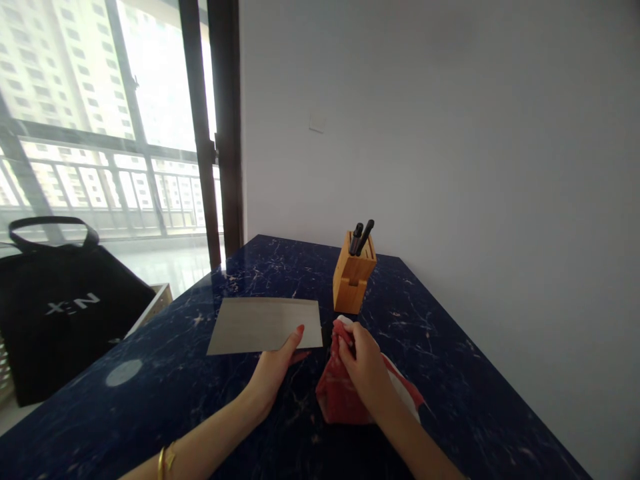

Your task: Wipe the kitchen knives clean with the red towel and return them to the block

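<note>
And the right hand [363, 363] is pinching a red cloth [340, 397] in a tight grip, while the left hand [275, 373] is spreading wide against a grey board [264, 325] on the marble desk [440, 360]!

A pale grey wall [475, 147] is closing off the right side of the room and is carrying a small white wall plate [317, 123]. A dark-framed glass door [215, 120] is admitting bright daylight at the left, with a balcony railing [100, 187] and tall apartment blocks [60, 60] showing beyond it. A dark blue marble counter [450, 373] is standing against the wall, above a glossy pale floor [160, 267].
</note>
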{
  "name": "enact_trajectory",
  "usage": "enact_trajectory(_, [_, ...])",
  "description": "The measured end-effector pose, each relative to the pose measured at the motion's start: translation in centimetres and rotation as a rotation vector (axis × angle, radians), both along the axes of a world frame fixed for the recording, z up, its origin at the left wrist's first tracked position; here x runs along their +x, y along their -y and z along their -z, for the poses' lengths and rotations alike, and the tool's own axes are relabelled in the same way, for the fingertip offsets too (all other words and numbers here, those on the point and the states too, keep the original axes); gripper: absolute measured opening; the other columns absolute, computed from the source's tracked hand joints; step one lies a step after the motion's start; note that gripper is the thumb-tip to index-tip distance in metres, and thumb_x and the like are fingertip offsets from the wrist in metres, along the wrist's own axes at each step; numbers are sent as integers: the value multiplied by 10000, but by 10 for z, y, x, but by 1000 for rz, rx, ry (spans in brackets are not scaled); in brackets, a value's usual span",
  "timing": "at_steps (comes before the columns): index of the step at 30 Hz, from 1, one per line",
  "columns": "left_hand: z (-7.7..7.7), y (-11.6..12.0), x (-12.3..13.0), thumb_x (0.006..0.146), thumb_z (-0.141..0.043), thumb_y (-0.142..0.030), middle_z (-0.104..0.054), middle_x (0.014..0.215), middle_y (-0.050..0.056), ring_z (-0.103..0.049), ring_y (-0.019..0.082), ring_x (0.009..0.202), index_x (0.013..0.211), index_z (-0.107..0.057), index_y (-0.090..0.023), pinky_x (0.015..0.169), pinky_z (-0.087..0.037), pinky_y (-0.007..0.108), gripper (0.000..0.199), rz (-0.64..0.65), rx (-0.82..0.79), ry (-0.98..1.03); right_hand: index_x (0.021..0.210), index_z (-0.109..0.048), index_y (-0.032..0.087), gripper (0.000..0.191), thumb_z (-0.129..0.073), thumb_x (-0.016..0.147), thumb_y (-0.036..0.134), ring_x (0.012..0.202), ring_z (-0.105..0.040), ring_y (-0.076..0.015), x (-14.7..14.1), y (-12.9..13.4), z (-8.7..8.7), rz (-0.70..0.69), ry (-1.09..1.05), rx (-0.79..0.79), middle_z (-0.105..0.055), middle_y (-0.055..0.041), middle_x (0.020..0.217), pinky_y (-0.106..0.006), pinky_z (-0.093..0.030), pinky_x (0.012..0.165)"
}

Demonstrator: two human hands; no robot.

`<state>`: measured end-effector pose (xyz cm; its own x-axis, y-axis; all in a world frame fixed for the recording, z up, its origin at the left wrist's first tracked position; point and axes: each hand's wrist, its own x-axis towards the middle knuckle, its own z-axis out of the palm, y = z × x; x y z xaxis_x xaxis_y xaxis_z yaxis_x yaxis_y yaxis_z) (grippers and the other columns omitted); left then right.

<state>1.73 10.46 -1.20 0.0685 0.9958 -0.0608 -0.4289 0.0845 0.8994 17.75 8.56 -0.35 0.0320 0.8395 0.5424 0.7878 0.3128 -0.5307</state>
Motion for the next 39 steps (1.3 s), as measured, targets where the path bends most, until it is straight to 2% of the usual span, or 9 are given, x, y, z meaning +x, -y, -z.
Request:
enact_trajectory(4, [-3, 6, 4, 723, -625, -332, -642, 1050, 75, -598, 235, 949, 1021, -593, -152, 798, -503, 330, 349, -4, 73, -102, 829, -529, 186, 128, -402, 820, 198, 799, -533, -167, -5, 1, 0, -7, 3, 15, -588, -47, 856, -279, -400, 702])
enact_trajectory(8, [-7, 12, 5, 736, -596, -328, -659, 1023, 33, -589, 211, 973, 950, -647, -177, 869, -454, 292, 267, -15, 187, -208, 772, -525, 186, 83, -451, 786, 222, 689, -514, -161, -14, 4, -2, 53, 75, -16, -573, -34, 753, -261, -374, 614])
enact_trajectory(13, [-6, 8, 3, 734, -594, -335, -671, 982, 45, -586, 211, 970, 934, -640, -151, 912, -406, 299, 276, -110, 198, -283, 803, -529, 184, 86, -475, 738, 202, 733, -520, -169, -20, 8, -2, 49, 70, 8, -575, -29, 771, -274, -375, 664])
enact_trajectory(17, [0, 2, 1, 734, -600, -362, -651, 1000, 79, -594, 230, 933, 1008, -591, -137, 832, -464, 334, 355, -102, 137, -244, 863, -537, 179, 136, -461, 752, 190, 793, -530, -174, -18, 8, 2, -10, 28, 20, -588, -44, 842, -289, -390, 717])
enact_trajectory(20, [1, -1, 0, 720, -621, -358, -638, 1012, 91, -597, 242, 907, 1015, -572, -143, 697, -523, 326, 368, -90, 68, -192, 854, -522, 179, 122, -416, 798, 202, 784, -537, -175, -7, 3, 4, 9, 2, 2, -588, -50, 836, -294, -401, 708])
enact_trajectory(23, [1, -1, 0, 705, -643, -343, -616, 1059, 87, -584, 240, 930, 1017, -562, -157, 658, -536, 309, 372, -117, 45, -150, 845, -502, 174, 119, -393, 818, 212, 785, -543, -179, 8, -5, 4, 47, -45, -17, -582, -57, 829, -308, -408, 721])
enact_trajectory(26, [0, 1, 1, 705, -644, -345, -624, 1052, 85, -593, 234, 914, 1018, -567, -157, 641, -537, 295, 373, -110, 44, -141, 841, -501, 171, 115, -395, 816, 209, 788, -544, -183, 13, -8, 4, 61, -59, -17, -580, -60, 833, -315, -411, 725])
enact_trajectory(33, [-5, 7, 2, 740, -606, -351, -657, 991, 68, -608, 212, 900, 991, -594, -149, 743, -514, 295, 323, -63, 114, -137, 939, -539, 183, 182, -463, 778, 218, 848, -526, -193, -11, 7, 1, -42, 107, 64, -585, -63, 910, -322, -390, 764])
enact_trajectory(39, [-5, 5, 2, 727, -619, -356, -632, 1048, 78, -595, 226, 930, 1013, -573, -151, 713, -525, 299, 355, -83, 82, -145, 860, -539, 175, 131, -432, 795, 215, 776, -531, -181, 7, 3, -4, 37, 12, 16, -581, -51, 823, -306, -402, 715])
